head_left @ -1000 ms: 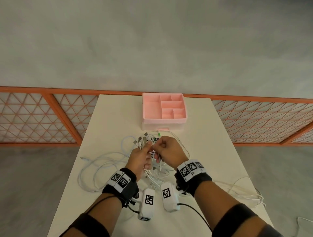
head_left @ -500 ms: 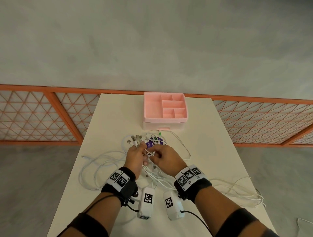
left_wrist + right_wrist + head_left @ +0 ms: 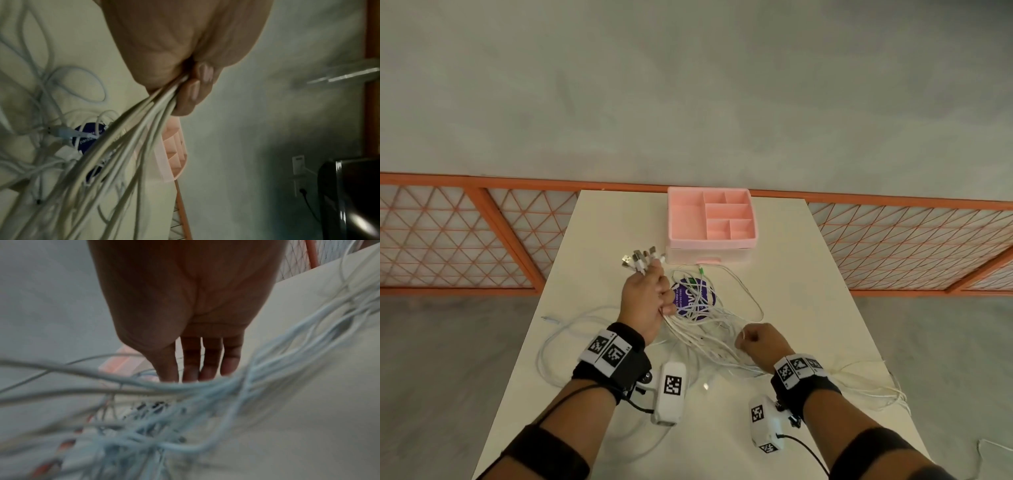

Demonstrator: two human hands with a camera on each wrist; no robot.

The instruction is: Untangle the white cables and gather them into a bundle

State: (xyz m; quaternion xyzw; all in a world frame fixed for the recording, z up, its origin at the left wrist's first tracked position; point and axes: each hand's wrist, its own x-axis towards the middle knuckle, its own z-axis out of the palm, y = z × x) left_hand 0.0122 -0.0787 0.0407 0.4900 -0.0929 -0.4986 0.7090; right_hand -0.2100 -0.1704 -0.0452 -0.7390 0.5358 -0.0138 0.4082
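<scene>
in the head view the left hand [image 3: 645, 301] was fisted round a sheaf of white cables [image 3: 709, 339], their plug ends [image 3: 640, 260] fanned out just beyond its knuckles, the rest trailing over the table [image 3: 808, 274] toward the right hand [image 3: 760, 346]. that hand sat curled nearer the body, pinching a few strands, wrist low.

in the left wrist view the fingers [image 3: 195, 91] were pressed tight over the cords against the palm, and loose loops lay below the hand.

in the right wrist view the fingers [image 3: 207, 363] looked fairly straight behind blurred strands, so its grip was hard to confirm there.

the cables [image 3: 205, 394] seemed light, limp and smooth, likely to slip and snag; holding near the plugs and sliding along each length looked best.
</scene>
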